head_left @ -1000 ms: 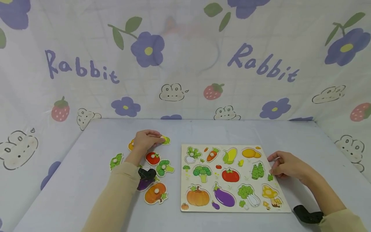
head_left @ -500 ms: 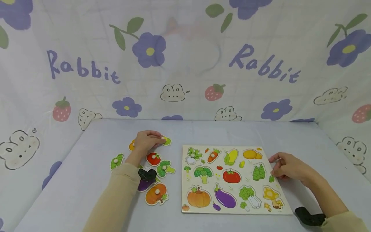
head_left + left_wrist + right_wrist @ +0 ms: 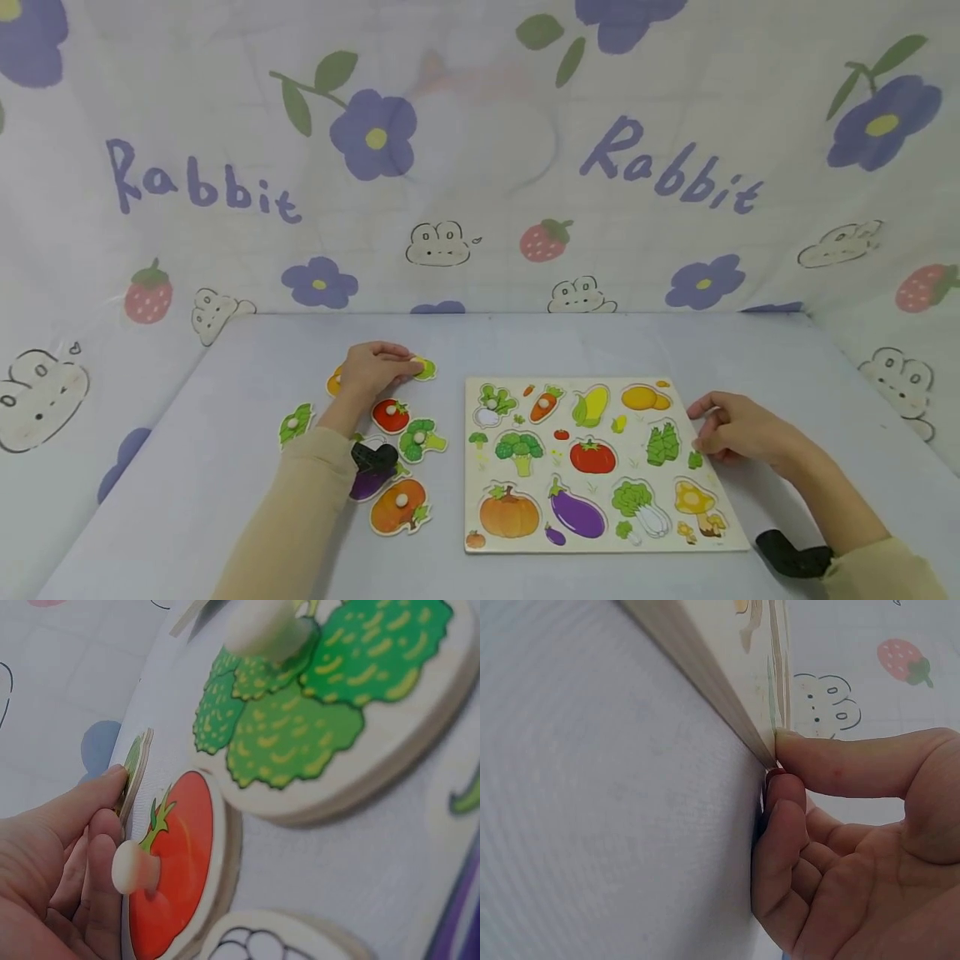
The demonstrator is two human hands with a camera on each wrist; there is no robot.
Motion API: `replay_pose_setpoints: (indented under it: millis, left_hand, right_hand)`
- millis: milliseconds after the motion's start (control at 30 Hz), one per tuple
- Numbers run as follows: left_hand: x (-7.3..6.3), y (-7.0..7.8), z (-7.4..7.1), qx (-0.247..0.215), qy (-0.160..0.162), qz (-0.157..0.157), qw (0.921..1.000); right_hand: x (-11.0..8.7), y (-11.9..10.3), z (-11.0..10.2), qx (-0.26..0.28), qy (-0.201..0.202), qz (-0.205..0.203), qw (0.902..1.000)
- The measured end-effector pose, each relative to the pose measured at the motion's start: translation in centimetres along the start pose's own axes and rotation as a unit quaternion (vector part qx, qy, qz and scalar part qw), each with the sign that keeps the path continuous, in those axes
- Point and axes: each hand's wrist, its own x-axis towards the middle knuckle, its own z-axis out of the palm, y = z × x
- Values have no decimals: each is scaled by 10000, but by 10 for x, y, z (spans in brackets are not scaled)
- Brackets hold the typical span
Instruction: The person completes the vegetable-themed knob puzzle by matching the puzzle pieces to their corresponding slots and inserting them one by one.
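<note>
At the far left of the table, we see the left hand pinching a small yellow-and-green piece between thumb and fingers. An orange-yellow piece is partly hidden just left of that hand. Nearer to us are a tomato piece, a broccoli piece to its right and, nearest, a pumpkin piece. A purple eggplant piece shows partly beneath the black strap on the left wrist, and a green leafy piece is left of the forearm.

To the right of these pieces we have the puzzle board. The right hand grips its right edge, thumb on top and fingertips at the side. At its far left corner, we see a turnip piece and a carrot piece set in, both with knobs.
</note>
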Motion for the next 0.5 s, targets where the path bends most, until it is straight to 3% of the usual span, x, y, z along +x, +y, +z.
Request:
replay_pose_setpoints:
  millis: [500]
  left_hand:
    - [2, -6, 3, 402, 308, 252, 9984]
  right_hand:
    - [0, 2, 1, 118, 27, -136, 9998]
